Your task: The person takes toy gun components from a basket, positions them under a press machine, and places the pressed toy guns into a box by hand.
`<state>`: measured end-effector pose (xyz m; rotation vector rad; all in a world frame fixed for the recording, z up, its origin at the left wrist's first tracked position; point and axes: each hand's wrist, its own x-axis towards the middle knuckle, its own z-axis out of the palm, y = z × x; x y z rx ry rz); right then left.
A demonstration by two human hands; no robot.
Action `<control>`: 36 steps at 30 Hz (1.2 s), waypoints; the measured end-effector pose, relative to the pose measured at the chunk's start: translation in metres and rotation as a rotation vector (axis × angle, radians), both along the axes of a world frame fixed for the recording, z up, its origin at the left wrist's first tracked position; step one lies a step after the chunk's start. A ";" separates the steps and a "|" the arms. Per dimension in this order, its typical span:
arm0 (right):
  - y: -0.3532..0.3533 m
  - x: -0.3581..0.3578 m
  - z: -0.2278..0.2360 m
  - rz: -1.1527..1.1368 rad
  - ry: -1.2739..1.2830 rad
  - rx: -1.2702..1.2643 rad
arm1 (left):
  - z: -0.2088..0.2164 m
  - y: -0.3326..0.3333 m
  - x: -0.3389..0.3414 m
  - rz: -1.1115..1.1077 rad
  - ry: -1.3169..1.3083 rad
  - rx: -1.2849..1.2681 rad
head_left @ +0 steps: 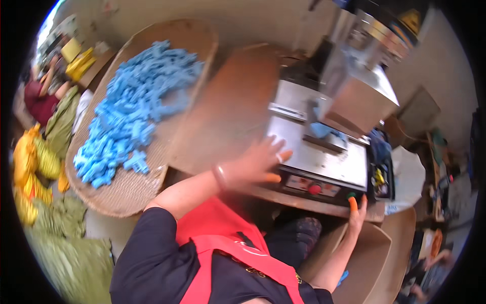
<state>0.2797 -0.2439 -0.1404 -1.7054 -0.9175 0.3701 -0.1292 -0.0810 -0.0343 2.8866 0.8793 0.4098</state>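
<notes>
My left hand (253, 161) is blurred, its fingers spread and nothing visible in it. It hovers by the front left corner of a bench press machine (324, 137), with orange covers on some fingertips. My right hand (358, 212) is at the machine's front right corner, fingers stretched out, an orange-tipped digit at a green button (352, 194). A red knob (314, 189) sits on the front panel. On the metal bed, a light blue piece (320, 129) lies at a small raised block (326, 143), below the press's boxy metal head (362, 99).
Left of the machine, a large woven tray (157, 185) bears a heap of blue pieces (136, 111). A dark bin (380, 172) stands right of the machine, a cardboard box (372, 248) below. Yellow and green sacks (38, 162) lie far left, near another person (43, 99).
</notes>
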 end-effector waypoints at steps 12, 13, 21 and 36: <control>-0.009 0.043 -0.011 0.034 0.337 -0.129 | -0.060 0.089 -0.232 0.716 -0.580 -0.032; -0.001 0.039 -0.005 0.048 0.322 -0.143 | -0.076 0.099 -0.283 0.960 -0.348 0.016; 0.023 -0.006 0.002 0.139 0.237 0.023 | -0.248 0.101 -0.535 1.422 0.172 -0.153; 0.179 -0.090 0.095 0.378 -0.753 0.250 | -0.005 -0.012 -0.024 0.213 -0.590 0.139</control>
